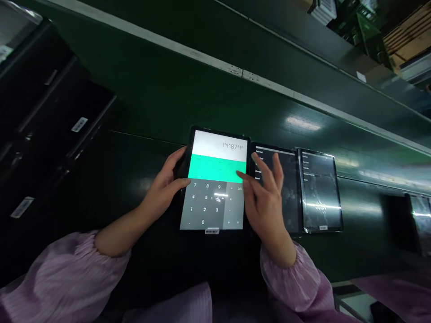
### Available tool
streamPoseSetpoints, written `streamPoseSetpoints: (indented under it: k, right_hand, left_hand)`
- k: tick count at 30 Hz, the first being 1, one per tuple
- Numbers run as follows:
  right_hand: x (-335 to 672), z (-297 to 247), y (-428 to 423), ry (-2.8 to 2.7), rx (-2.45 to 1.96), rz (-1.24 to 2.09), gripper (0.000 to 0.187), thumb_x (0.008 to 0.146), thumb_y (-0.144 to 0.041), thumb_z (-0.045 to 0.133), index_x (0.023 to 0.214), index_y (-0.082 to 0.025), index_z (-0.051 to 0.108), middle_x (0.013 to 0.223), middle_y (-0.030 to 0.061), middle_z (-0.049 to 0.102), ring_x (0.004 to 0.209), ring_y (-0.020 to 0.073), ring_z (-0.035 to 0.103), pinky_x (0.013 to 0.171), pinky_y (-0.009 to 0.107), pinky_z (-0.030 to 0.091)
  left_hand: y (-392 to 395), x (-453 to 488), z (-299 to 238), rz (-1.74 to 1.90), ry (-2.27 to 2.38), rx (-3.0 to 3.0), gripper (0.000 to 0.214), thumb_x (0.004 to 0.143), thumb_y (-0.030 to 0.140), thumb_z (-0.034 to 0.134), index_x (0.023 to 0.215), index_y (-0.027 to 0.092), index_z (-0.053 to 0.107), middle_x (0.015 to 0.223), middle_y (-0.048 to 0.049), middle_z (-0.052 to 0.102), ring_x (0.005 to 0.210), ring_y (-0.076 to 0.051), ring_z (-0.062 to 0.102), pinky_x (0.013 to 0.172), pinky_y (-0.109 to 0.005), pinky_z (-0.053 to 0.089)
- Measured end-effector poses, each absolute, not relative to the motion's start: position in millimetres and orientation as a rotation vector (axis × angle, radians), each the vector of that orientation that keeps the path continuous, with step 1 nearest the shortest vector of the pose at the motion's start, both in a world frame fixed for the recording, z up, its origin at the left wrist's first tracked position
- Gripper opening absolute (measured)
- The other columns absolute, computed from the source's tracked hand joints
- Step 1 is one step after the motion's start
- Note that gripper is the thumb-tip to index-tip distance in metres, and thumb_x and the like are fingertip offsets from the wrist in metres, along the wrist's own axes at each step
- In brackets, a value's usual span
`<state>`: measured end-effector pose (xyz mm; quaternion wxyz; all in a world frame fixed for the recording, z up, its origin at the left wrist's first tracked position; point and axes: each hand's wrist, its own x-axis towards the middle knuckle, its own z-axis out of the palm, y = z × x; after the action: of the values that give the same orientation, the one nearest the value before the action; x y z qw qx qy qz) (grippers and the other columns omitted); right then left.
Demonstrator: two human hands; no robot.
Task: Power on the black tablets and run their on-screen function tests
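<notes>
A tablet (pixel 208 202) lies in front of me with a calculator on its lit screen: a white display on top, a green band, then grey number keys. My left hand (pixel 163 184) grips its left edge, the thumb on the front rim and the other fingers at the side, partly hidden. Over the right side of the screen is my right hand (pixel 267 206), fingers spread and the index fingertip at the green band. Whether that fingertip touches the glass I cannot tell. A second tablet (pixel 290 197), showing a dark text menu, sits partly behind my right hand.
Beside the second tablet lies a third tablet (pixel 321 188) with a similar menu. Black devices with white labels (pixel 80 124) are stacked at the left. A pale rail (pixel 168 45) crosses the green work surface (pixel 151 89). Another device (pixel 422 220) is at the far right.
</notes>
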<state>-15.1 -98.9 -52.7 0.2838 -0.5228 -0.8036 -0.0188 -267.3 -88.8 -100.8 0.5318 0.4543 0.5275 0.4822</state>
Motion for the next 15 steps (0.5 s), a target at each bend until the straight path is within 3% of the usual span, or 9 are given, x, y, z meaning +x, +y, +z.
streamPoseSetpoints:
  k: [4, 11, 15]
  right_hand:
    - [26, -47, -92, -1.964, -1.499, -0.221, 0.037, 0.113, -0.032, 0.049, 0.113, -0.025, 0.085, 0.152, 0.0088, 0.066, 0.162, 0.0412, 0.036, 0.126, 0.076, 0.040]
    - [59, -55, -83, -1.948, -1.575, -0.179, 0.045, 0.115, -0.043, 0.043, 0.119, -0.025, 0.084, 0.160, 0.0103, 0.057, 0.164, 0.0438, 0.026, 0.128, 0.082, 0.026]
    - [64, -61, -81, -2.001, -1.537, -0.174, 0.043, 0.114, -0.040, 0.044, 0.120, -0.025, 0.084, 0.161, 0.0102, 0.057, 0.163, 0.0437, 0.028, 0.128, 0.079, 0.029]
  left_hand:
    - [-89, -266, -99, 1.150, 1.253, 1.063, 0.073, 0.081, 0.043, 0.079, 0.150, 0.027, 0.061, 0.164, -0.0081, 0.054, 0.158, -0.044, 0.041, 0.130, -0.064, 0.043]
    - [-84, -256, -100, 1.236, 1.361, 1.025, 0.064, 0.083, 0.046, 0.078, 0.143, 0.027, 0.066, 0.159, -0.0090, 0.059, 0.155, -0.043, 0.046, 0.130, -0.066, 0.041]
    - [-72, -250, -103, 1.303, 1.322, 1.028, 0.061, 0.082, 0.039, 0.077, 0.141, 0.027, 0.067, 0.156, -0.0069, 0.063, 0.152, -0.038, 0.051, 0.135, -0.060, 0.035]
